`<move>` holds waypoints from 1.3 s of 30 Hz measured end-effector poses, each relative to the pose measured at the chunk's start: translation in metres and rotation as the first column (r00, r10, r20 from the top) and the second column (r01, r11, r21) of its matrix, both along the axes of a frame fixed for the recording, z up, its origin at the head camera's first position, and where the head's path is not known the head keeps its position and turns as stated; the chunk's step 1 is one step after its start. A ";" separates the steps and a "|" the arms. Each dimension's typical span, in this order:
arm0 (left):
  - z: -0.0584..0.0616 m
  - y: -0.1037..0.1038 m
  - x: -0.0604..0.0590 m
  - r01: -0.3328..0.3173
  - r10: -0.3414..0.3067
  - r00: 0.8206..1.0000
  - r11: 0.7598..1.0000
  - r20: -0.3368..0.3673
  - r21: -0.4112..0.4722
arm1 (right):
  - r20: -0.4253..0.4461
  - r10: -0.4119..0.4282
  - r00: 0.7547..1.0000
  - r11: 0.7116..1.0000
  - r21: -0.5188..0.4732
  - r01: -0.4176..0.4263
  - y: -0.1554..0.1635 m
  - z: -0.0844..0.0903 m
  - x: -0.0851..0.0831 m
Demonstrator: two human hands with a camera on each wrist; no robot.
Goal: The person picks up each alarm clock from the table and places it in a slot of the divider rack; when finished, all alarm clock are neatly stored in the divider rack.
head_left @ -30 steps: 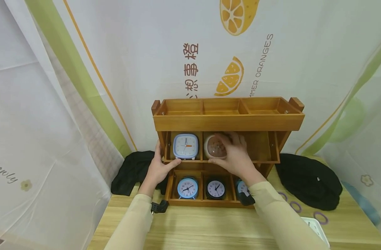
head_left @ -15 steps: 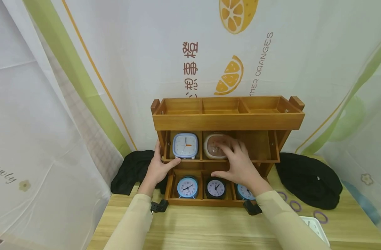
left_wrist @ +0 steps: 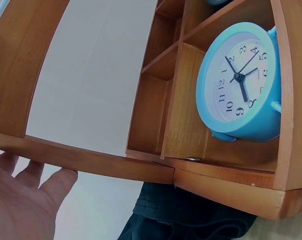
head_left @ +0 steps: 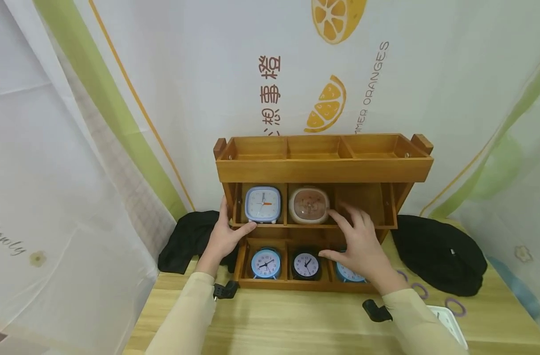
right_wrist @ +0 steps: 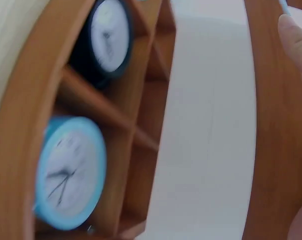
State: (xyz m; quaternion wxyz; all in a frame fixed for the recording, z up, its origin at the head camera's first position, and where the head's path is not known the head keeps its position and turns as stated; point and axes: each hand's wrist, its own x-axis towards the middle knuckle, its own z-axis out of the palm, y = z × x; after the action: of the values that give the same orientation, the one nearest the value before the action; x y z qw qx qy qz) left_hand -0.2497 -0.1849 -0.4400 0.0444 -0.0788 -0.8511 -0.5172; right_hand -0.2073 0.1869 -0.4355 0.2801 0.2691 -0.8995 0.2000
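Since the earlier frame, the right hand (head_left: pixel 363 246) has been drawn back and down off the beige clock (head_left: pixel 309 206), which is left standing in the middle cell of the middle tier, just left of and above its fingertips.

The left hand (head_left: pixel 225 235) is laid open against the left end of the shelf (head_left: pixel 323 170), thumb along the ledge under the square blue clock (head_left: pixel 263 204), apparently to steady the unit. Below its fingers the round blue clock (head_left: pixel 266 264) is seen; to the right stands the black clock (head_left: pixel 306 266).

The right hand's fingers are spread and loose, nothing held, hovering before the empty right cell; a third blue clock (head_left: pixel 347 272) is partly covered by it.

The left wrist view shows fingertips (left_wrist: pixel 58 181) under the ledge edge, hidden from the head view. The right wrist view is blurred; only a fingertip is shown.
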 end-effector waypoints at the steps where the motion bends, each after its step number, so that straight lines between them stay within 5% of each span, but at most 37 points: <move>1: 0.001 -0.001 0.000 -0.002 0.002 1.000 1.000 -0.005 0.000 | -0.027 0.001 1.000 1.000 0.003 -0.001 0.005 -0.001 0.000; 7: 0.003 -0.005 0.002 -0.020 0.021 1.000 1.000 0.018 -0.013 | -0.089 -0.008 0.996 1.000 0.023 0.010 0.028 -0.010 0.014; 19: 0.001 0.000 -0.001 0.002 -0.002 1.000 1.000 0.016 -0.007 | 0.067 -0.196 0.978 0.981 0.019 0.195 0.072 -0.047 0.080; 27: 0.002 -0.002 0.001 -0.011 0.011 0.999 1.000 0.043 -0.007 | 0.224 -0.267 0.937 0.963 0.082 0.255 0.101 -0.083 0.109; 34: -0.001 -0.003 0.003 -0.003 0.004 1.000 1.000 0.029 -0.004 | 0.389 -0.321 0.864 0.947 0.124 0.296 0.139 -0.110 0.130; 39: 0.000 0.002 0.001 0.004 -0.004 1.000 1.000 0.031 -0.007 | 0.419 -0.355 0.836 0.935 0.153 0.321 0.168 -0.121 0.145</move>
State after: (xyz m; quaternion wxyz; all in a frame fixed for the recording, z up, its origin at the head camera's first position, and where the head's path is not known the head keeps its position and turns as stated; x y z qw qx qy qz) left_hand -0.2482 -0.1825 -0.4400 0.0300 -0.0726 -0.8534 -0.5153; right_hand -0.0623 0.3550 -0.5561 0.0901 0.0642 -0.9795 0.1685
